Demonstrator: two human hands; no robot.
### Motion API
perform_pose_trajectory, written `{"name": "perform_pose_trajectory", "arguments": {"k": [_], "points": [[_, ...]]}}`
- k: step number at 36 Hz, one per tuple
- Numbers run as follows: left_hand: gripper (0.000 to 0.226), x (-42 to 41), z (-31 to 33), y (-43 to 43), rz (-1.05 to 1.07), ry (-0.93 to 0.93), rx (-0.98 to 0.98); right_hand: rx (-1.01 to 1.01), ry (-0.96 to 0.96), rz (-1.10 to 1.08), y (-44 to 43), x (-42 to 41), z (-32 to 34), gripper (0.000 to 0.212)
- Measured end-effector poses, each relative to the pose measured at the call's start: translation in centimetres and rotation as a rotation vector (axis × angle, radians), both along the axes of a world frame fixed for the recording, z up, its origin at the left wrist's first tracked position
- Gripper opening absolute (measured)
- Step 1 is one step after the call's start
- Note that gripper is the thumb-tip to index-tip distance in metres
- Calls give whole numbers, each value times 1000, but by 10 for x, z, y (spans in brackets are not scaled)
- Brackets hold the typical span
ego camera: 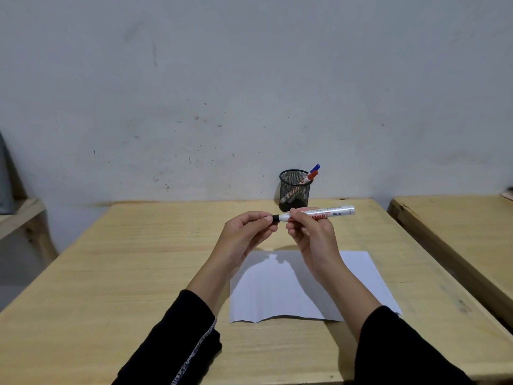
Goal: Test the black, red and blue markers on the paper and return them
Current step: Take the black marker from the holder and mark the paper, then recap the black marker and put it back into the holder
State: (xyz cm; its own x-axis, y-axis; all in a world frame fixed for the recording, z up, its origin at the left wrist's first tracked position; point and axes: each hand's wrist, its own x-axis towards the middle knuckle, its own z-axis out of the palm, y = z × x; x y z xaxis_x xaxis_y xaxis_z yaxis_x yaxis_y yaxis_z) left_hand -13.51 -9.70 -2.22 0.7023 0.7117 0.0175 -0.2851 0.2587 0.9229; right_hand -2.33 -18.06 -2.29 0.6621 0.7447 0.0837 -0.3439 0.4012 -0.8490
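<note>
Both hands hold the black marker (330, 212) level above the table, in front of the mesh cup. My right hand (311, 234) grips its white barrel. My left hand (247, 232) pinches the black cap (275, 218) at the marker's left end; the cap sits against the barrel. The white paper (277, 295) lies flat on the wooden table (138, 259) below my hands, with no marks that I can see. The black mesh cup (294, 190) stands at the table's far edge and holds the red marker (311, 177) and the blue marker (316, 166), both leaning right.
A second wooden table (458, 226) stands to the right across a narrow gap. A wooden shelf (19, 215) is at the left. The grey wall rises right behind the cup.
</note>
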Motion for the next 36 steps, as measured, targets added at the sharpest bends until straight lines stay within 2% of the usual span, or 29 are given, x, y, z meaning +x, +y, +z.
{"name": "perform_pose_trajectory", "arguments": {"k": [11,18,25,29,32,36], "points": [[7,11,6,-3,20,-46,11,59,14,22,-4,8,6,8],[10,15,10,-8,54,-41,115,119,-73,17,-8,13,7,13],[11,26,9,-5,53,-89,88,86,-208,18,-9,24,11,10],[11,31,13,-1,147,-142,71,83,-150,98,-9,29,16,6],[11,34,21,8,234,-172,63,124,-56,42,-12,42,20,9],[11,40,36,16,251,-192,122,66,-216,46,-20,52,21,12]]}}
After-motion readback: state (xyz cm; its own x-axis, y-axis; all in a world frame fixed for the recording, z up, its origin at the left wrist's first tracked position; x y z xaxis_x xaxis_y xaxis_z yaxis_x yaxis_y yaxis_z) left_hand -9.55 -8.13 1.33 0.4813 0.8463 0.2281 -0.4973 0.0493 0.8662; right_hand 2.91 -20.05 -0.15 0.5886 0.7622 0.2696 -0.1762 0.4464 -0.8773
